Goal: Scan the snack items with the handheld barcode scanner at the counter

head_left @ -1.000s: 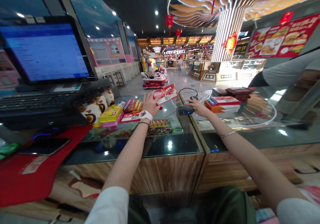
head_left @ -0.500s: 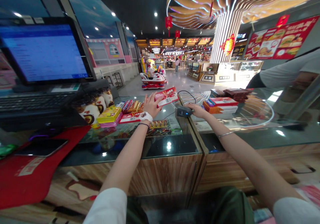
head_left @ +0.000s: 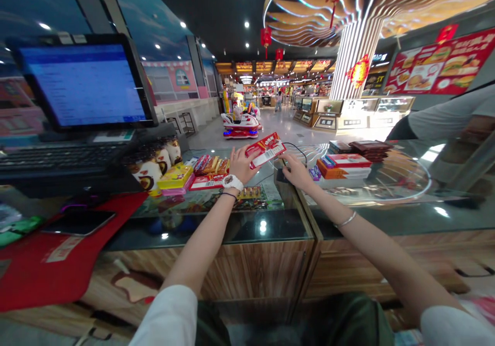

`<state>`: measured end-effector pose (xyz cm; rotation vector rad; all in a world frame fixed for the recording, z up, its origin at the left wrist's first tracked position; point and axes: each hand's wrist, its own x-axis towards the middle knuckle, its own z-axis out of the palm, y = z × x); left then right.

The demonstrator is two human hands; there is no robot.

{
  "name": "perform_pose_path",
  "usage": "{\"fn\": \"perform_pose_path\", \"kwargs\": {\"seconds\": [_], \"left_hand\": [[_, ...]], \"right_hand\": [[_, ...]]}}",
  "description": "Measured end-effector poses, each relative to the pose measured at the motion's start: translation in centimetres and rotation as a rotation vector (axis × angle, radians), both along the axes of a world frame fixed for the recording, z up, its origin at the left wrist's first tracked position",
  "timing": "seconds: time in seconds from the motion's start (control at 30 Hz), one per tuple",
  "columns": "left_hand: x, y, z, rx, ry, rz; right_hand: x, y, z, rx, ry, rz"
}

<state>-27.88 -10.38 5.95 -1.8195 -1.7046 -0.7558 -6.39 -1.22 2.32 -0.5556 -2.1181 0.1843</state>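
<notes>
We judge work midway: left hand [head_left: 240,165] grips red box [head_left: 266,150], not set down; right hand [head_left: 297,172] curls by dark scanner [head_left: 283,177], grip unclear; box stack [head_left: 346,164] rests right.

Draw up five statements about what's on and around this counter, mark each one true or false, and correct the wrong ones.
1. The left hand holds a red-and-white pack. True.
2. The white watch is worn on the right arm. False; the white watch is on the left arm.
3. A yellow box sits on top of a pink box. True.
4. The monitor screen is black. False; the monitor screen is lit blue.
5. The phone lies on the keyboard. False; the phone lies on the red mat.
</notes>
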Motion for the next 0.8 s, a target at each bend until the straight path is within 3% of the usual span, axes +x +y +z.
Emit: {"fn": "perform_pose_path", "kwargs": {"seconds": [0.23,0.47,0.67,0.8], "left_hand": [[0.4,-1.7,0.0,0.09,-0.149,0.052],[-1.2,-5.0,-1.0,0.15,-0.275,0.014],[-3.5,-8.9,-2.5,0.119,-0.309,0.131],[-6.4,-11.4,-2.6,0.059,-0.291,0.172]], "right_hand": [[-2.7,-3.0,0.0,-0.149,0.1,0.114],[-6.5,-5.4,-1.3,-0.304,0.103,0.275],[-10.7,-8.3,-3.2,-0.269,0.06,0.275],[-12.2,-9.8,-3.2,-0.181,-0.024,0.224]]}}
